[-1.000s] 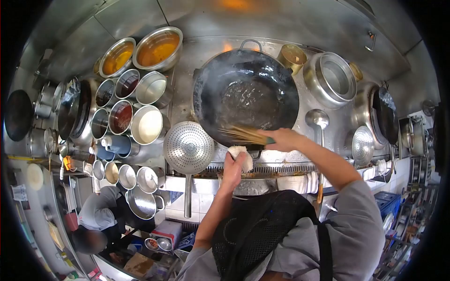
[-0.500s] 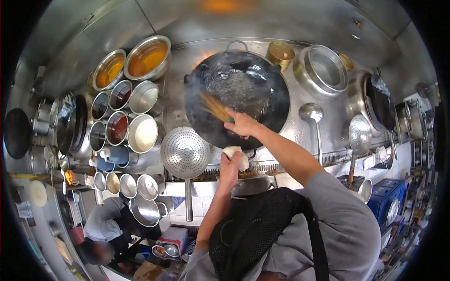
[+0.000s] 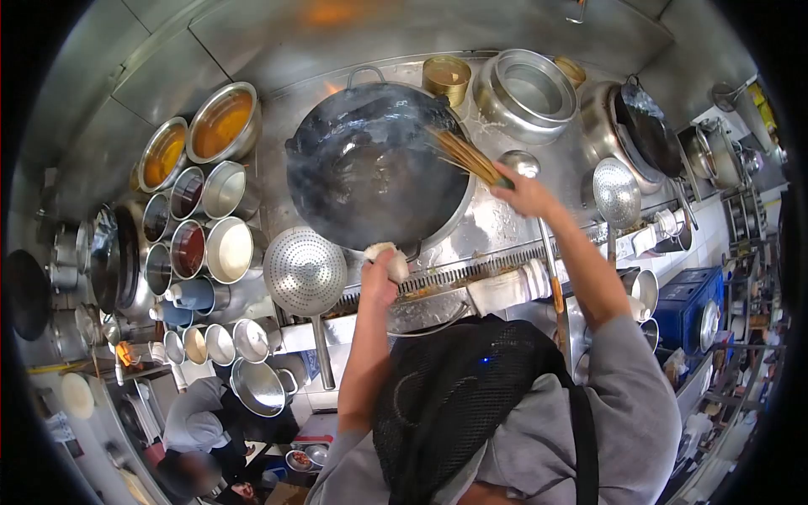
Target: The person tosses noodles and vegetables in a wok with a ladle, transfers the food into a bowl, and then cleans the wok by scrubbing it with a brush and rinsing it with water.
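wok (image 3: 370, 168) brushed by right hand (image 3: 526, 192) gripping bamboo brush (image 3: 463, 156); left hand (image 3: 379, 268) clutches cloth (image 3: 389, 259).

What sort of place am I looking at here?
Most likely a commercial restaurant kitchen: a big black wok sits on a steel range, rows of metal sauce bowls stand beside it, and a perforated skimmer lies nearby. The right hand works a bamboo brush.

We note the wok (image 3: 370, 168) as dark metal, wet and glossy; the brush (image 3: 463, 156) as pale bamboo strips, matt; the cloth (image 3: 389, 259) as white, soft fabric; the strainer (image 3: 305, 271) as perforated bright steel; the counter (image 3: 505, 223) as brushed, wet steel.
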